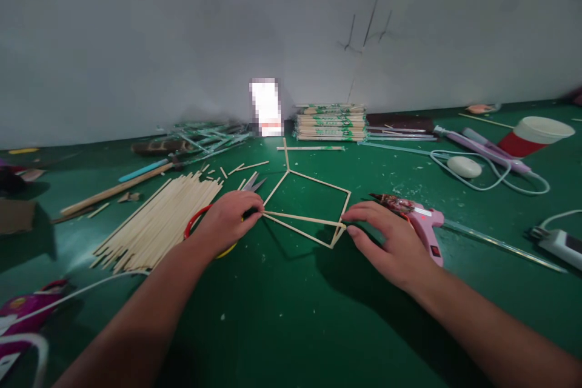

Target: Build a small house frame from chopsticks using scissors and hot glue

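Observation:
My left hand (234,221) pinches a thin wooden stick (302,217) at the left corner of a stick frame (318,180). The frame is made of several pale sticks joined at their ends, and one more stick juts from its far corner. At the frame's right side, my right hand (386,239) has its thumb and forefinger apart around the held stick's end, perhaps touching it. Scissors (253,184) with a red and yellow handle lie partly hidden beneath my left hand. Beside my right hand rests a pink glue gun (426,222) with a clear glue stick (504,245) in its back.
Many loose sticks (154,224) lie at the left, near short offcuts (248,166). Wrapped chopstick packs (331,123) are stacked by the wall. A paper cup (536,136), white cable (493,185) and power strip (561,247) are at the right. A purple device (34,312) sits front left.

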